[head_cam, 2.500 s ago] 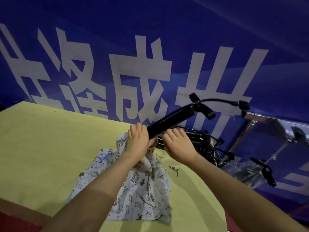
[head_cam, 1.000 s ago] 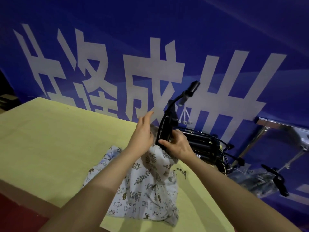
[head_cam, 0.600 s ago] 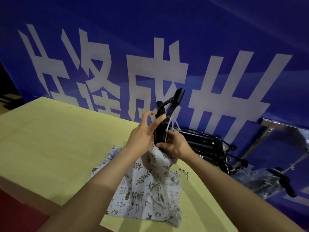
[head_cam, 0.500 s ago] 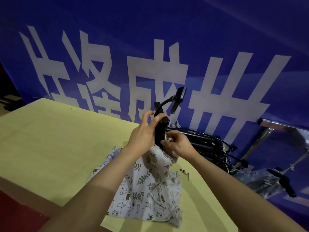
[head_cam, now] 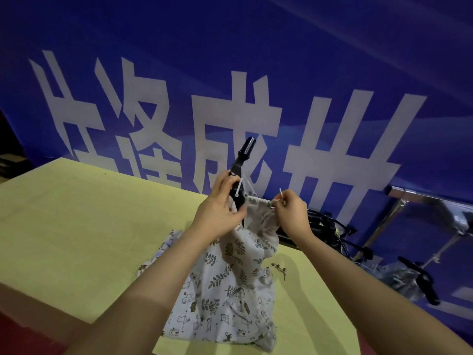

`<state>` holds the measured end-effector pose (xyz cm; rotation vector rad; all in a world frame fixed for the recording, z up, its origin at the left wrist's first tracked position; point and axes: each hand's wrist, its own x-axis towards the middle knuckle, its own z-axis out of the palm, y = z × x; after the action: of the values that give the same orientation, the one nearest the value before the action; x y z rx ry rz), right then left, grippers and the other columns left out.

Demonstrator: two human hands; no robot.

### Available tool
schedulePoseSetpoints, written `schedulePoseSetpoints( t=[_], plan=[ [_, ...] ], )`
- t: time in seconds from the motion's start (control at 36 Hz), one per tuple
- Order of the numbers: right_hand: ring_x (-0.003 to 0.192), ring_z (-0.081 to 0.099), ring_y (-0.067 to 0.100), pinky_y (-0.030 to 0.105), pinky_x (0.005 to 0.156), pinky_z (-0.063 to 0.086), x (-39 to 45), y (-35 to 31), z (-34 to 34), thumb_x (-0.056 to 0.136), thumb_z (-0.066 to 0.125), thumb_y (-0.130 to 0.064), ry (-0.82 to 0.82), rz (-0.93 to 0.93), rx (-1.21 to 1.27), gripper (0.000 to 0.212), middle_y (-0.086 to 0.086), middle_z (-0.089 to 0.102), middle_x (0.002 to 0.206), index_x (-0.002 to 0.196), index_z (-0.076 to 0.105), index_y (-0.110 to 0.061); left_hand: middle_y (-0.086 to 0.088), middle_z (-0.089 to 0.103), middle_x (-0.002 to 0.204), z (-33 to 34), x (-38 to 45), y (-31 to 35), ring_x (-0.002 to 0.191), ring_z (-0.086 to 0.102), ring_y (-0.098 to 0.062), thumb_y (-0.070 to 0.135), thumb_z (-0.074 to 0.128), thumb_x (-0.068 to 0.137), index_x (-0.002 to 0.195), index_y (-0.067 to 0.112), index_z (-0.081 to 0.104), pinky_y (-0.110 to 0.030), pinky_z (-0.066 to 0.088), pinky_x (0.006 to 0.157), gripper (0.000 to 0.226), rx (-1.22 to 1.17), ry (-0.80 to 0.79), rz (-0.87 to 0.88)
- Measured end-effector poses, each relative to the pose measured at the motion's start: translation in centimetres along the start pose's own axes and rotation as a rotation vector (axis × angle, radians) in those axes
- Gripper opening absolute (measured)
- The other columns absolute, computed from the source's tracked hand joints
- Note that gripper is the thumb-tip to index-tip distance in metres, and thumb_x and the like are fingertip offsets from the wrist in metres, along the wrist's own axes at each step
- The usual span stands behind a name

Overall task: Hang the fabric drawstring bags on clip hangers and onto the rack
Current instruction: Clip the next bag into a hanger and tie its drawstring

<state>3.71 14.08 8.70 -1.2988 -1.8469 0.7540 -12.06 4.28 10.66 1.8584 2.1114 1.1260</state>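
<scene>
Our left hand grips the black plastic clip hanger upright, while our right hand pinches the leaf-printed fabric drawstring bag's rim taut for clipping.

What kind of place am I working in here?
Probably a staged work area, not a home: a yellow-covered table, a big blue banner with white characters behind it, and a metal rack at right.
</scene>
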Motion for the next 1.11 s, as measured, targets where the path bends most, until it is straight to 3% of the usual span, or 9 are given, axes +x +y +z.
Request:
schedulePoseSetpoints(
  t=[0.17, 0.31, 0.47, 0.56, 0.64, 0.75, 0.86, 1.03, 1.11],
  plan=[
    [0.077, 0.062, 0.025, 0.034, 0.069, 0.053, 0.3, -1.2, -1.3, 0.093, 0.051, -0.007, 0.006, -0.010, 0.228, 0.006, 0.013, 0.063, 0.088, 0.097, 0.054, -0.009, 0.000, 0.047, 0.133, 0.2, 0.5, 0.6, 0.119, 0.035, -0.026, 0.049, 0.062, 0.083, 0.128, 0.021, 0.043, -0.045, 0.043, 0.096, 0.056, 0.061, 0.149, 0.064],
    [0.068, 0.055, 0.025, 0.044, 0.072, 0.054, 0.5, -1.9, -2.2, 0.088, 0.051, 0.004, 0.012, 0.075, 0.445, 0.025, 0.016, 0.052, 0.085, 0.089, 0.044, -0.020, 0.003, 0.024, 0.153, -0.2, 0.5, 1.7, 0.141, 0.014, -0.018, 0.049, 0.058, 0.086, 0.127, 0.019, 0.047, -0.041, 0.021, 0.115, 0.052, 0.020, 0.102, 0.132],
    [0.068, 0.048, 0.019, 0.031, 0.058, 0.043, 0.9, -2.1, -3.7, 0.081, 0.051, 0.013, -0.114, -0.050, 0.167, 0.045, 0.007, 0.046, 0.082, 0.112, 0.042, -0.018, 0.009, 0.049, 0.132, 0.0, 0.7, 2.1, 0.120, 0.045, -0.007, 0.067, 0.040, 0.080, 0.138, 0.019, 0.037, -0.035, 0.025, 0.111, 0.075, 0.010, 0.070, 0.226],
    [0.087, 0.048, 0.015, 0.022, 0.067, 0.041, 1.3, -2.1, -4.2, 0.081, 0.048, 0.016, -0.126, -0.145, -0.104, 0.055, 0.004, 0.044, 0.110, 0.125, 0.043, -0.017, 0.007, 0.047, 0.135, 0.3, 0.6, 2.6, 0.119, 0.045, -0.007, 0.059, 0.043, 0.082, 0.130, 0.017, 0.044, -0.031, 0.024, 0.109, 0.064, 0.025, 0.063, 0.277],
    [0.080, 0.041, 0.008, 0.013, 0.061, 0.038, 1.4, -2.3, -4.9, 0.089, 0.042, 0.010, -0.040, -0.211, -0.201, 0.041, 0.010, 0.043, 0.121, 0.125, 0.047, -0.008, 0.006, 0.040, 0.143, 0.3, 0.8, 3.1, 0.123, 0.036, -0.007, 0.038, 0.058, 0.084, 0.129, 0.014, 0.045, -0.033, 0.022, 0.112, 0.052, 0.050, 0.038, 0.334],
    [0.089, 0.054, 0.019, 0.021, 0.073, 0.041, 1.9, -3.1, -6.1, 0.093, 0.041, 0.005, 0.062, -0.144, -0.114, 0.031, 0.011, 0.055, 0.110, 0.120, 0.055, -0.002, 0.005, 0.033, 0.148, -0.4, 1.1, 3.8, 0.130, 0.020, -0.006, 0.030, 0.066, 0.082, 0.124, 0.012, 0.048, -0.021, 0.010, 0.106, 0.049, 0.113, -0.026, 0.412],
    [0.068, 0.060, 0.020, 0.026, 0.059, 0.051, 2.3, -3.0, -6.4, 0.092, 0.051, 0.000, -0.023, 0.046, 0.136, 0.013, 0.003, 0.059, 0.070, 0.087, 0.061, -0.006, 0.011, 0.031, 0.146, -0.9, 1.6, 4.3, 0.129, 0.020, -0.009, 0.051, 0.069, 0.076, 0.133, 0.022, 0.034, -0.025, 0.020, 0.103, 0.072, 0.110, -0.183, 0.357],
    [0.047, 0.056, 0.014, 0.020, 0.042, 0.048, 2.7, -3.0, -6.4, 0.090, 0.056, -0.002, -0.039, 0.200, 0.269, 0.010, 0.009, 0.055, 0.063, 0.090, 0.063, 0.005, 0.010, 0.034, 0.145, -1.2, 1.3, 5.0, 0.136, 0.021, -0.013, 0.058, 0.076, 0.063, 0.138, 0.037, 0.014, -0.036, 0.029, 0.108, 0.100, -0.024, -0.260, 0.242],
    [0.071, 0.059, 0.023, 0.023, 0.041, 0.045, 2.7, -3.3, -6.6, 0.088, 0.056, 0.004, -0.061, 0.133, 0.286, 0.019, 0.010, 0.062, 0.073, 0.072, 0.058, -0.007, 0.011, 0.032, 0.148, -1.2, 1.2, 5.6, 0.134, 0.025, -0.015, 0.059, 0.070, 0.069, 0.144, 0.037, 0.016, -0.038, 0.029, 0.106, 0.095, -0.104, -0.296, 0.239]
  ],
)
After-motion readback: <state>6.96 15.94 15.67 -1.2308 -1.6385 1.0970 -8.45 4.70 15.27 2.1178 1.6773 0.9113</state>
